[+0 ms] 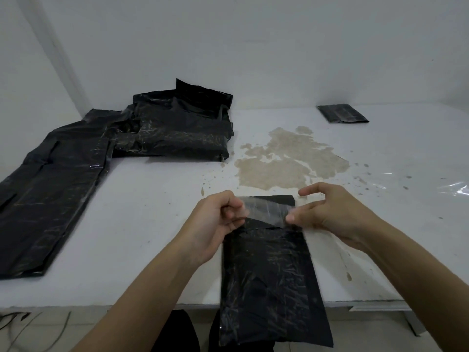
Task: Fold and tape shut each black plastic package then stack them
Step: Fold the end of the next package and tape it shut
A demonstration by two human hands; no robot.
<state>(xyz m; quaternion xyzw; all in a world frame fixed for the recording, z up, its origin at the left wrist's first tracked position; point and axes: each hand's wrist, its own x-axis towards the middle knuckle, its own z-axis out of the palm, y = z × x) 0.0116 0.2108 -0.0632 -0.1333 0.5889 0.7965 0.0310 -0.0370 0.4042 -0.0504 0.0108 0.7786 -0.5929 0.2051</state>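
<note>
A black plastic package [271,270] lies in front of me, its near end hanging over the table's front edge. Stretched across its far end is a strip of clear tape [266,210]. My left hand [218,219] pinches the tape's left end. My right hand [330,212] pinches the right end, index finger raised. A pile of black packages [182,128] sits at the back left. One folded black package [342,113] lies at the far right.
A long flat black plastic sheet [48,199] covers the table's left side. A brown stain [286,158] marks the white table [152,212] in the middle. Clear plastic film [454,189] lies at the right edge. A wall stands close behind.
</note>
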